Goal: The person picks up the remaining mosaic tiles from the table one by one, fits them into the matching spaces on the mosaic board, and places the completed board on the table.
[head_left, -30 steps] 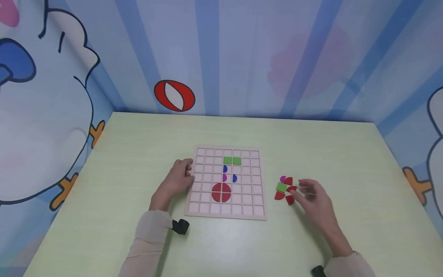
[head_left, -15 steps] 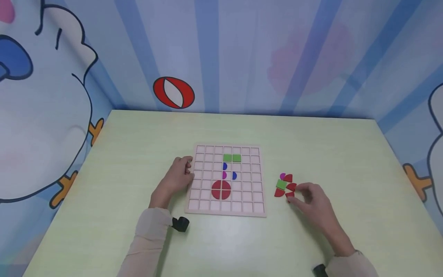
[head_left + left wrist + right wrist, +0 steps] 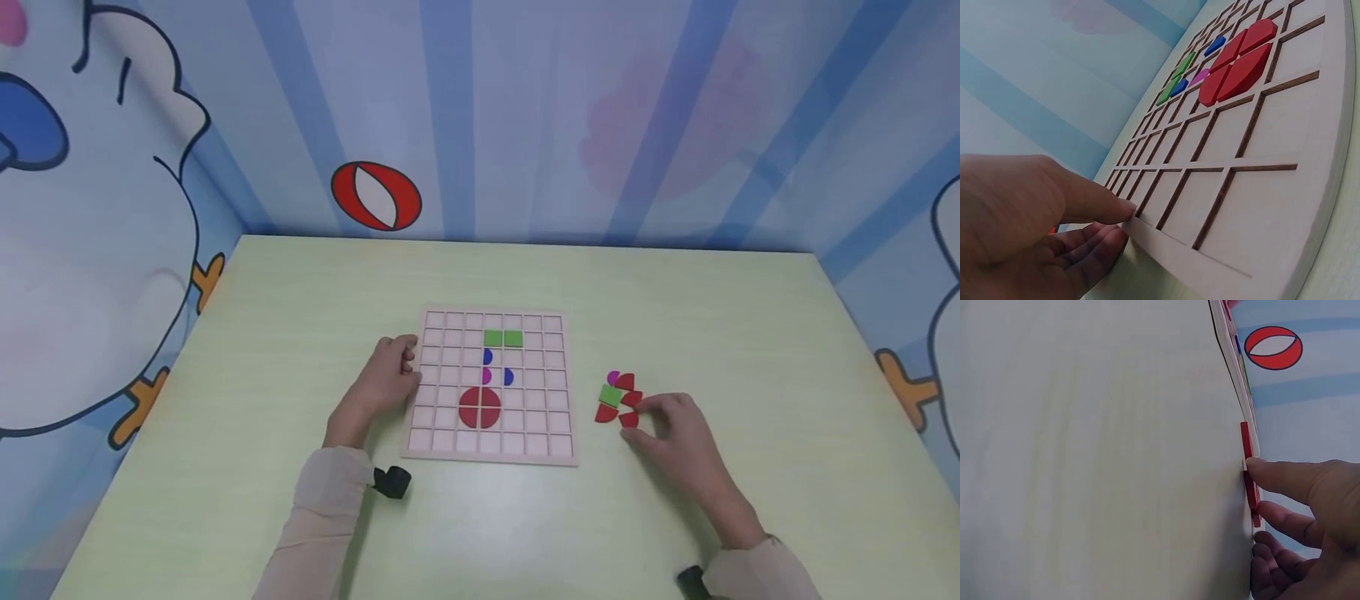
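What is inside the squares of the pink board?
The pink board holds two green squares, two blue half circles, a pink half circle and a red circle. Other squares look empty; nothing covers them.

boards point(image 3: 442, 442): 1 | green squares point(image 3: 492, 337): 3 | blue pieces point(image 3: 508, 377): 2 | magenta pieces point(image 3: 486, 377): 2 | hands point(image 3: 386, 379): 2

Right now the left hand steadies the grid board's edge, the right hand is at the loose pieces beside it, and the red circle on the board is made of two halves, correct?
Not quite. The red circle is made of four quarter pieces, as the left wrist view shows. The rest holds: the left hand touches the edge of the grid board, and the right hand is at the loose pieces.
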The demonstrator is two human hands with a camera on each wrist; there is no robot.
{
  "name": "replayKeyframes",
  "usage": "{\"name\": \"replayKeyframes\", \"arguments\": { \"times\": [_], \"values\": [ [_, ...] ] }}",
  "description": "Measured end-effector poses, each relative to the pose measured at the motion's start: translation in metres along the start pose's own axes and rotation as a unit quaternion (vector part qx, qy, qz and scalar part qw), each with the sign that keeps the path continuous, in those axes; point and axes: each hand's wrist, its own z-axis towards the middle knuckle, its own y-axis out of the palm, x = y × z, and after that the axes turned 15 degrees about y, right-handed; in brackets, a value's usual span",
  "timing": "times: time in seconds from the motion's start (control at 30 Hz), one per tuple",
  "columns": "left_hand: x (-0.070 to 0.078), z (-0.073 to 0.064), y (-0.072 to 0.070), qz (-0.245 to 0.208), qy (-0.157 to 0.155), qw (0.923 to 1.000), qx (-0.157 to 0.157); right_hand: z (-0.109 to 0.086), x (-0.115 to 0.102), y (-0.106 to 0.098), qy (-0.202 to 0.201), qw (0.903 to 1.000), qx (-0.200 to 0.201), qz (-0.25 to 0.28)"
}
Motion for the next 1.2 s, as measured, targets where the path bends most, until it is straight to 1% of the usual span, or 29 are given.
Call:
{"name": "replayKeyframes", "arguments": {
  "times": [0.33,0.63,0.93,1.2],
  "values": [
    [0.0013,-0.0001,0.0009,0.001,-0.006,1.0000,-0.001,-0.0005,-0.0012,0.0007,0.002,0.9996,0.013,-0.025],
    [-0.0008,0.0001,0.0010,0.000,-0.004,1.0000,-0.001,-0.0004,-0.0025,0.0022,-0.012,0.9980,0.025,-0.056],
    [-0.0017,0.0011,0.0005,-0.004,-0.005,1.0000,0.000,-0.0027,-0.0078,0.0013,-0.003,0.9971,0.019,-0.074],
    [-0.0026,0.0007,0.0007,-0.009,-0.005,1.0000,0.000,-0.0031,-0.0099,0.0023,-0.006,0.9951,0.014,-0.098]
  ]
}}
